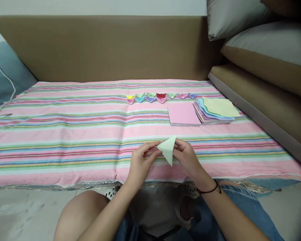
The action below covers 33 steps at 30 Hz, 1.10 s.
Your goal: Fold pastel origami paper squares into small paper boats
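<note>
A pale green sheet of origami paper point(168, 149), folded into a triangle, is held up between my two hands just above the striped cloth. My left hand point(144, 156) pinches its left corner between thumb and fingers. On the other side, my right hand point(187, 156) grips the right edge, its fingertips partly hidden behind the paper. Beyond the hands, small folded paper boats point(151, 99) in several colours stand in two rows. To their right lie a pink stack of square paper point(184, 114) and a fanned, multicoloured stack of paper point(219, 107) with pale yellow on top.
The striped cloth point(65, 134) covers the seat, with a brown backrest point(110, 50) behind it. Grey and brown cushions point(268, 50) are piled at the right. At the far left, a white cable point(13, 85) runs over a blue surface.
</note>
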{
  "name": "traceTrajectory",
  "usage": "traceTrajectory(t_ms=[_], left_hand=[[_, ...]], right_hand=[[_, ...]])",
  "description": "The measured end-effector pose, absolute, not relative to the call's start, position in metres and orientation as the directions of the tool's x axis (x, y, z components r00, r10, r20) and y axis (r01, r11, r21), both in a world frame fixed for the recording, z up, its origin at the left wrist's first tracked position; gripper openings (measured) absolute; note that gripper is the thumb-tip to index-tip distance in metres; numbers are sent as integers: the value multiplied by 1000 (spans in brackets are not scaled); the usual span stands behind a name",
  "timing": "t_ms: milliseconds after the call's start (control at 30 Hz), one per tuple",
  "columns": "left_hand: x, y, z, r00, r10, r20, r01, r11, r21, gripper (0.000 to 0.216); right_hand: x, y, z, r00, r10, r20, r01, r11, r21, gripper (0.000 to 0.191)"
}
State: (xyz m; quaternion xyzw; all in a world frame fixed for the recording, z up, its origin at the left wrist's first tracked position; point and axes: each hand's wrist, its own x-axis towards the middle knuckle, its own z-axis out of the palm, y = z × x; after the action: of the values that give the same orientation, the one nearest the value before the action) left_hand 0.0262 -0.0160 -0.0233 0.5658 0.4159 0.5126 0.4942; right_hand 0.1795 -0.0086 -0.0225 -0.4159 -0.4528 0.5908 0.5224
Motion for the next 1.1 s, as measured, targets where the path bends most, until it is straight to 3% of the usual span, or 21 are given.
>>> traceTrajectory(t_ms=[133,500,833,967,1100], left_hand=[[20,-14,-21,144,971,190,-82,-180,980,20],[16,-17,-11,145,929,341,27,-348,937,12],[15,-17,-11,125,930,345,26,-351,936,6],[17,-17,-15,59,961,269,-38,-267,963,5],[21,-15,-22,21,1000,0,-292,6,956,12]], right_hand=[[180,-9,-21,-156,987,-28,-251,-67,-966,22],[181,-13,-15,-211,975,-68,-292,-129,-948,23],[182,-16,-17,-331,941,-68,-347,-188,-919,23],[182,-17,-16,-345,937,-48,-346,-174,-922,20],[180,-16,-11,-294,954,-65,-311,-160,-937,20]])
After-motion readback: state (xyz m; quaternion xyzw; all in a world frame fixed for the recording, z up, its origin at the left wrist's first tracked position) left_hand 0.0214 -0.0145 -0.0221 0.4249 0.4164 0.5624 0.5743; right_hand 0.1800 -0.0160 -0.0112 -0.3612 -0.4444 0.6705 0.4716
